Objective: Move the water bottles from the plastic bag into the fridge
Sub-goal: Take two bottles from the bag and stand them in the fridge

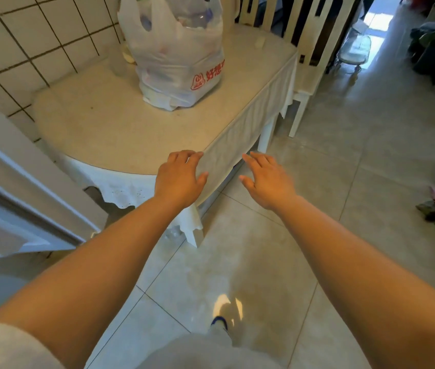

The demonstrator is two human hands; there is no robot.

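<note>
The water bottles are seen only as clear shapes with bluish caps through the mouth and thin film of the plastic bag, which stands upright toward the far side of the table, close to the tiled wall. The bag is soft and crinkled, with two loop handles standing up at its top; full bottles would likely be heavy, smooth and rather slippery, so each is best taken round the body or just under the cap, while the limp film would have to be held down or parted at the mouth. If the whole bag is to be lifted, both handles should be gathered, since thin plastic may stretch under such a load.

The left hand and the right hand are held out over the near edge of the table, fingers loosely spread and nothing grasped; both are well apart from the bag.

How many bottles are inside cannot be counted, and other pale items low in the bag cannot be identified. The top of the bag is cut off by the frame. A white panelled surface at the left may be a door, but no fridge can be made out with certainty. Chairs stand behind the table
</note>
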